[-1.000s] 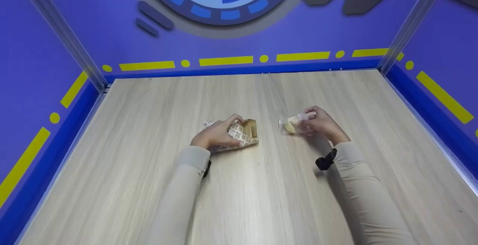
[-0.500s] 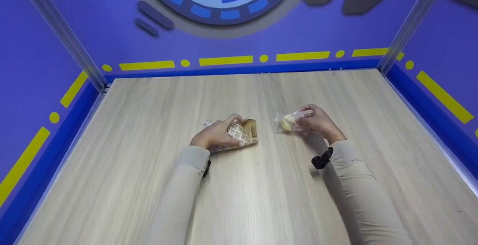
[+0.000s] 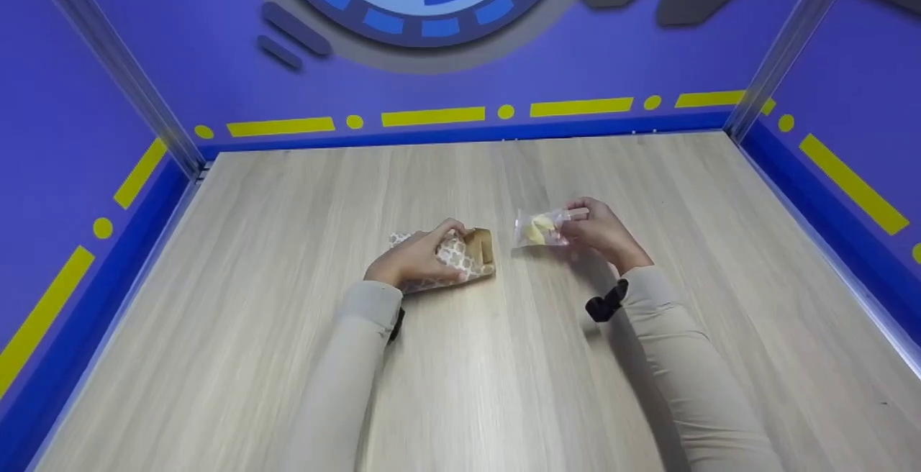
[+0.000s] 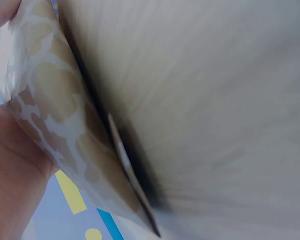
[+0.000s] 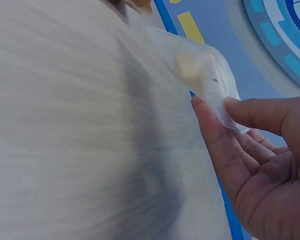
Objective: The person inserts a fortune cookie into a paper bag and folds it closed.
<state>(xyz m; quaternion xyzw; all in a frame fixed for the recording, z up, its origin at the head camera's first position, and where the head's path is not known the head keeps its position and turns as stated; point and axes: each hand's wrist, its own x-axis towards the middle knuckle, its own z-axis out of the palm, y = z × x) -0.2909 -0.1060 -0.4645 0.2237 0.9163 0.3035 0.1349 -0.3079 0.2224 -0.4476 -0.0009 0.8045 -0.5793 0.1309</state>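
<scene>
On the table lies a paper bag point(image 3: 457, 252) with a tan-and-white giraffe-like pattern, its brown open mouth facing right. My left hand point(image 3: 417, 260) grips it from above, thumb and fingers on its two sides. In the left wrist view the patterned bag point(image 4: 55, 95) fills the left part, with part of the left hand point(image 4: 15, 165) beside it. My right hand point(image 3: 601, 233) pinches the crimped end of a clear packet point(image 3: 540, 229) holding a pale yellow piece. The right wrist view shows the packet point(image 5: 190, 65) between thumb and fingers of the right hand point(image 5: 270, 165), above the table.
The wood-grain table point(image 3: 446, 386) reaches back to a blue-purple wall point(image 3: 446, 91) with yellow dashes. Side walls stand at left and right. A black wrist device point(image 3: 608, 301) sits by the right cuff.
My right hand has moved left with the packet, bringing it nearer the bag's open mouth. The left hand and the bag have stayed in place.
</scene>
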